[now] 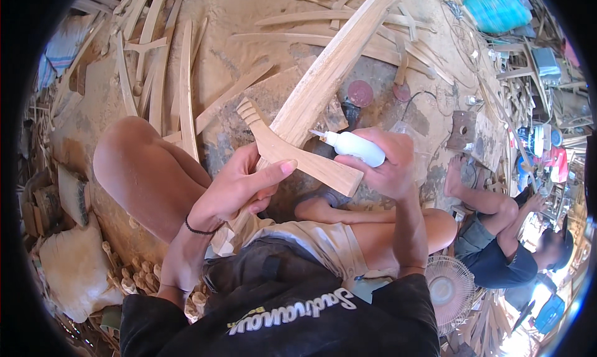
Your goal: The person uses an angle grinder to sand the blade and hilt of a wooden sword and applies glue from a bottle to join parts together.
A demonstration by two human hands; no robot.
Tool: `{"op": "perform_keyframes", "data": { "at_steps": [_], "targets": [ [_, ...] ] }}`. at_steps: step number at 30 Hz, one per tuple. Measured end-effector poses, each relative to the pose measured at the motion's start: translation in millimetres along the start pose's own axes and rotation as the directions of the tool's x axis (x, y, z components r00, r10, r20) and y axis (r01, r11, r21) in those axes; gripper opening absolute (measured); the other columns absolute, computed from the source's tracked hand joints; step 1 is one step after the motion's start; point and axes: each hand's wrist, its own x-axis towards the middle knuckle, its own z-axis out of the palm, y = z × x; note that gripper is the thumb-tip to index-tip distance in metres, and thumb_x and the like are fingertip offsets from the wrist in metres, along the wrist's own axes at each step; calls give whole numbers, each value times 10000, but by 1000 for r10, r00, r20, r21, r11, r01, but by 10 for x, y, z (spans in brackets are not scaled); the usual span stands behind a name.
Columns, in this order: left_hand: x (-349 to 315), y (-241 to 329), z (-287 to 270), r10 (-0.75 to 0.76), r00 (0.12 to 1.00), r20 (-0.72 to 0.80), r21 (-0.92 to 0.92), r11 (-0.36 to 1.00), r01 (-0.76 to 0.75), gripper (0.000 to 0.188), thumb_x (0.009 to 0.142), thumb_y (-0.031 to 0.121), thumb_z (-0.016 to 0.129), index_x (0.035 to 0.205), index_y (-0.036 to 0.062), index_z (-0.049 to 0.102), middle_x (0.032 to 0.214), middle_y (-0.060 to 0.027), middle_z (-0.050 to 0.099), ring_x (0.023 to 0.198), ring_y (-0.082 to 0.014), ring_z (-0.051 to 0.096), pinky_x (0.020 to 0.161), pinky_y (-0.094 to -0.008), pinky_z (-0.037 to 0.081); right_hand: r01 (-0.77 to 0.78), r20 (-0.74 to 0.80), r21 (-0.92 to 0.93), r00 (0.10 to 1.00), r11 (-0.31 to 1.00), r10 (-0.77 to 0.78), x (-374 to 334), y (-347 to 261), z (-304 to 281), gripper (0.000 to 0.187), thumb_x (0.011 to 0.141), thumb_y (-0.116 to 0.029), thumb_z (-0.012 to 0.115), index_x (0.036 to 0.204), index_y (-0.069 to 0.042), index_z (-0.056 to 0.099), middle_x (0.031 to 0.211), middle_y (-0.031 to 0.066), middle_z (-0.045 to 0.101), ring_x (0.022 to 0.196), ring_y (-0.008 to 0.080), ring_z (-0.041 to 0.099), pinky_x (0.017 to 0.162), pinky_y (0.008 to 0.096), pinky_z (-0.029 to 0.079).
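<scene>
A large wooden sword (328, 70) slants from my lap up to the far edge of the view. My left hand (239, 182) is closed round it at the handle, with the thumb lying on the pale crossguard (305, 160). One end of that guard is carved with ridges; the other is cut square. In my right hand (392, 158) is a white squeeze bottle (357, 148), tipped sideways. Its thin nozzle points left, at the blade's edge just above the guard. From here I cannot tell whether the tip touches the wood.
Several wooden sword blanks (186, 90) lie on the dusty floor ahead. Reddish sanding discs (360, 93) are beyond the bottle. A round fan (449, 292) stands by my right side. Another person (507, 251) sits at the right. Carved wooden pieces (146, 276) are piled at my left.
</scene>
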Motion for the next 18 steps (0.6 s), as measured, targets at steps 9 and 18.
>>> {"op": "perform_keyframes", "data": {
  "at_steps": [9, 18],
  "targets": [
    [-7, 22, 29, -12, 1000, -7, 10, 1000, 12, 327, 1072, 288, 715, 1187, 7, 592, 636, 28, 472, 448, -47, 381, 388, -223, 322, 36, -3, 4, 999, 999, -36, 49, -8, -18, 337, 799, -251, 968, 1018, -68, 789, 832, 93, 765, 669, 242, 736, 591, 328, 545],
    [11, -13, 3, 7, 1000, 5, -13, 1000, -7, 394, 1052, 324, 749, 1227, 7, 594, 626, 48, 471, 433, -42, 398, 387, -219, 323, -2, 24, 16, 1000, 1000, 2, 36, 22, -30, 344, 785, -218, 973, 1019, -54, 781, 854, 101, 774, 682, 244, 742, 601, 324, 543]
  ]
}}
